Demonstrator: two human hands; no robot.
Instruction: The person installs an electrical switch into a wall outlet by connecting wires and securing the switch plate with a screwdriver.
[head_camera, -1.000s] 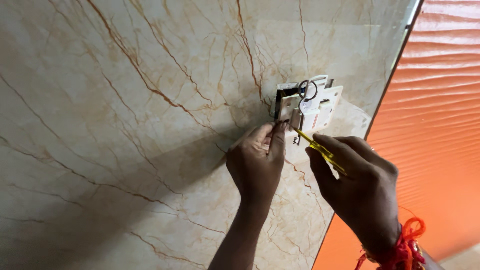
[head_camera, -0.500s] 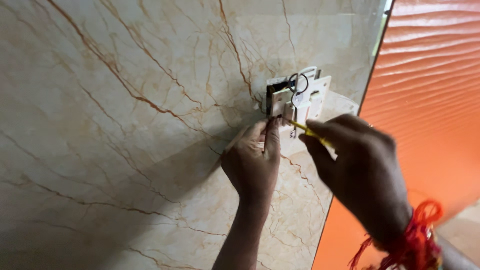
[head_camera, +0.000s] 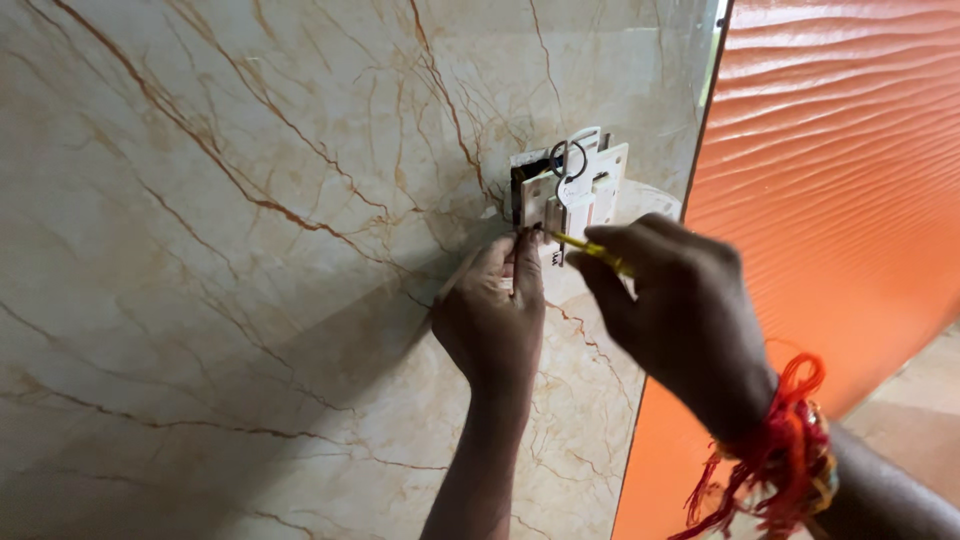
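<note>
Here, right hand (head_camera: 680, 300) (screwdriver (head_camera: 590, 247) gripped) blocks marble wall (head_camera: 250, 250).

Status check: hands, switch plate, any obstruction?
Left hand fingertips at switch plate lower edge. Right hand grips yellow screwdriver, tip at plate. Black wires exposed.

A beige veined marble wall (head_camera: 250, 250) carries a white switch plate (head_camera: 585, 190) (pulled loose, wires showing).

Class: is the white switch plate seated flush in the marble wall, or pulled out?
Pulled out: the switch plate tilts off the wall, exposing black wires.
</note>
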